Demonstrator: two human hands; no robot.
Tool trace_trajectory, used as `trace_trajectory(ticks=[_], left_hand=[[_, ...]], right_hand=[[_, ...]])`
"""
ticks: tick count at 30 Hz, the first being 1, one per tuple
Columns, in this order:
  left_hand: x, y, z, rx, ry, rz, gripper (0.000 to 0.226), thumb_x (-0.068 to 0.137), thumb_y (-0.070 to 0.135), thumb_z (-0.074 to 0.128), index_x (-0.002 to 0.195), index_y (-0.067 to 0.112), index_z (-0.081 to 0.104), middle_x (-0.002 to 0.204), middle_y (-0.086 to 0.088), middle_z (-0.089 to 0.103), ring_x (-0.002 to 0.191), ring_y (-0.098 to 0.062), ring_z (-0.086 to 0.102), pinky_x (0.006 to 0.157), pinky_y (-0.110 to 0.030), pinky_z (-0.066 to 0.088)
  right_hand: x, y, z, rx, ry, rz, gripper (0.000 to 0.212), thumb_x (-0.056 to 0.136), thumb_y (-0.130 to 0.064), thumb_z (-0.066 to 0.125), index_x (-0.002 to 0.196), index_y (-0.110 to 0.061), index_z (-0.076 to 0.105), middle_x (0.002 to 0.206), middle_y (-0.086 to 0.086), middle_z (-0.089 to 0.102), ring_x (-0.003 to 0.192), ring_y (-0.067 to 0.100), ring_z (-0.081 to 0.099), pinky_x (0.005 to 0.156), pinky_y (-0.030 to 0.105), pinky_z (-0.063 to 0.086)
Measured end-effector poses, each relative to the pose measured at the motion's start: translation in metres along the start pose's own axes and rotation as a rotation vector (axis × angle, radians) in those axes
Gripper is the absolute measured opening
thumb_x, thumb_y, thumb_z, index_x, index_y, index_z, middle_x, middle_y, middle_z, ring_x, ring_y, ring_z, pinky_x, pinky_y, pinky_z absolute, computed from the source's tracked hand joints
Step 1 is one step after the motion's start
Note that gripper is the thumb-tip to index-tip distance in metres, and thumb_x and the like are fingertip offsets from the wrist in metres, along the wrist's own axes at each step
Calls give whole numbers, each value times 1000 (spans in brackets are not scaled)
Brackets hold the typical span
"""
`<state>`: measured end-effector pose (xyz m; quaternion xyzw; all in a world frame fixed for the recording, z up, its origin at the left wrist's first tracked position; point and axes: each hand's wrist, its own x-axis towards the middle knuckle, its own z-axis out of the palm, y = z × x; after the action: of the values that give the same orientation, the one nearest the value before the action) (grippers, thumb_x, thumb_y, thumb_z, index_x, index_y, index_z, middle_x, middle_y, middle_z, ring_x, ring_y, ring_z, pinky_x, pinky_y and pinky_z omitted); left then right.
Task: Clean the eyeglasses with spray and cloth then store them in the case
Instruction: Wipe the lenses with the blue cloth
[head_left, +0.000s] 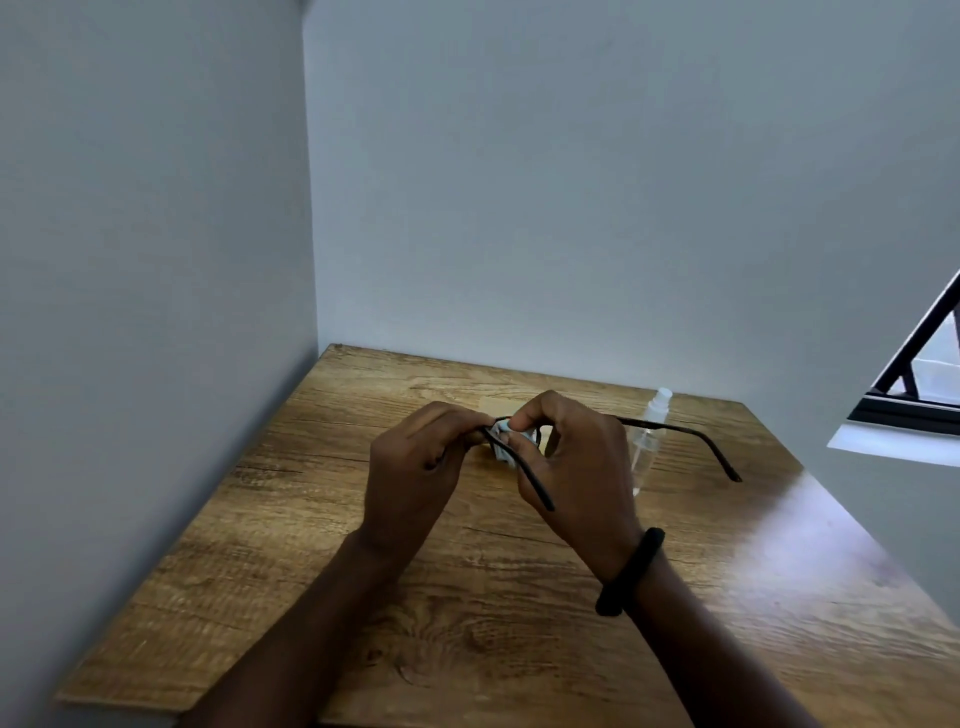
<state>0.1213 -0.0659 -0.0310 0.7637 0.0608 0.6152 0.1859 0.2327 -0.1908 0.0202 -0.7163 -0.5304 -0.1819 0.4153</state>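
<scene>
Gripping eyeglasses (675, 427) frame: left hand (415, 457) fingers | right hand (576, 467) fingers pinch cloth (501, 432) onto it, just beside

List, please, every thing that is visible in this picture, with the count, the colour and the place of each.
table: one, brown wood grain, in a corner between the walls
walls: two, pale grey, behind and left of the table
window: one, dark frame, far right edge
spray bottle: one, clear with white top, upright on the table
eyeglasses: one pair, dark frame, held above the table, temples unfolded
cloth: one, light blue, bunched against the eyeglasses
wristband: one, black, on the right wrist
left hand: grips the eyeglasses
right hand: pinches the cloth
</scene>
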Motion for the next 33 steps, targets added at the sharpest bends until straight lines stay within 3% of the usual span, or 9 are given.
trace_trajectory(ticks=[4, 7, 12, 15, 19, 21, 24, 27, 33], left_hand=[[1, 1, 1, -21, 5, -18, 12, 90, 8, 74, 100, 2, 80, 94, -5, 78, 90, -8, 72, 80, -17, 55], [2, 3, 1, -15, 1, -21, 11, 90, 7, 75, 99, 3, 80, 94, -3, 78, 90, -4, 70, 81, -12, 52], [0, 5, 4, -20, -18, -3, 15, 95, 14, 70, 100, 3, 79, 94, -3, 78, 89, -8, 72, 78, -21, 57], [0, 6, 5, -5, -6, -7, 14, 94, 12, 69, 99, 4, 79, 94, -2, 77, 90, -5, 70, 80, -16, 55], [0, 6, 3, 3, 1, -13, 13, 94, 12, 70, 100, 5, 79, 94, -2, 77, 89, -5, 70, 80, -14, 53], [1, 5, 2, 7, 4, -29, 12, 94, 13, 72, 100, 5, 79, 94, -1, 77, 89, -5, 70, 79, -14, 53], [2, 4, 2, 28, 20, -52, 10, 90, 6, 75, 99, 5, 80, 94, 0, 77, 89, -6, 71, 80, -12, 51], [3, 5, 2, 25, 36, -59, 12, 87, 1, 79, 97, 5, 80, 94, 1, 77, 90, -4, 70, 81, -13, 51], [4, 10, 2, 8, 32, -43, 9, 88, 5, 76, 97, 6, 79, 94, 1, 77, 90, -4, 70, 78, -18, 55]], right_hand=[[-8, 2, -9, -115, -54, 16, 17, 78, -16, 82, 82, -23, 67, 76, -19, 63, 59, -5, 48, 53, 8, 26], [-10, 3, -13, -229, 1, -20, 20, 76, -13, 81, 78, -21, 62, 78, -12, 64, 63, 6, 53, 50, 13, 27], [-5, 1, -11, -318, 114, -58, 17, 79, -13, 76, 80, -17, 60, 80, -4, 64, 57, 20, 55, 50, 31, 45], [0, 2, -8, -283, 141, -56, 17, 78, -11, 77, 80, -17, 61, 82, -4, 65, 60, 21, 57, 54, 32, 47], [-3, 6, -6, -147, 18, -96, 17, 82, -12, 78, 81, -19, 62, 80, -7, 65, 63, 10, 55, 57, 21, 37], [-9, 9, -8, -128, 37, -108, 18, 82, -12, 78, 82, -19, 62, 81, -9, 64, 63, 6, 55, 53, 17, 39], [-19, 19, -14, -154, 216, -108, 15, 82, -10, 77, 81, -16, 63, 82, -7, 64, 63, 12, 57, 45, 34, 47], [-24, 29, -21, -195, 357, -89, 13, 84, -10, 76, 81, -14, 64, 81, -4, 65, 58, 16, 54, 42, 37, 45], [-15, 32, -18, -113, 355, -74, 13, 84, -9, 78, 80, -13, 66, 82, -5, 69, 63, 13, 62, 46, 37, 48]])
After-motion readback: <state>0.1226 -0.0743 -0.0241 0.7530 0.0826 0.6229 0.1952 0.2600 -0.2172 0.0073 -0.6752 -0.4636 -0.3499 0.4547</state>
